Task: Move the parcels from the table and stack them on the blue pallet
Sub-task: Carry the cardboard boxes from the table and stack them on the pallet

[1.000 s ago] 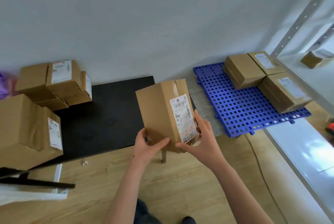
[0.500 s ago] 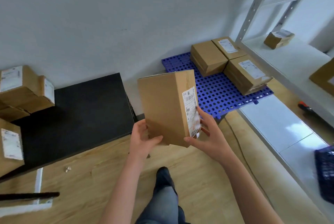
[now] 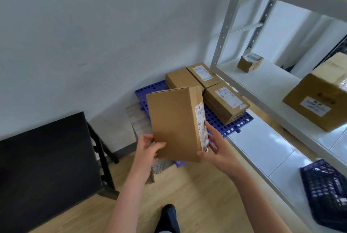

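Observation:
I hold a tall brown cardboard parcel [image 3: 174,123] upright in front of me, its white label on the right side face. My left hand [image 3: 148,148] grips its lower left edge and my right hand [image 3: 216,142] clasps its lower right side. Behind the parcel lies the blue perforated pallet [image 3: 232,125] on the floor against the wall. Three brown parcels [image 3: 223,101] lie flat on the pallet's far right part, two of them with labels facing up. The black table [image 3: 47,167] is at the lower left; no parcels on it are in view.
A white metal shelf rack [image 3: 262,86] stands to the right with a small box [image 3: 249,61] and a large box [image 3: 323,101] on its shelf. A dark plastic crate [image 3: 326,189] sits below at the right edge. Light wooden floor and my dark shoe [image 3: 169,214] are underneath.
I have turned right and stepped toward the pallet with the parcel. The table and its remaining parcels slid out to the left; the pallet and shelf rack came closer.

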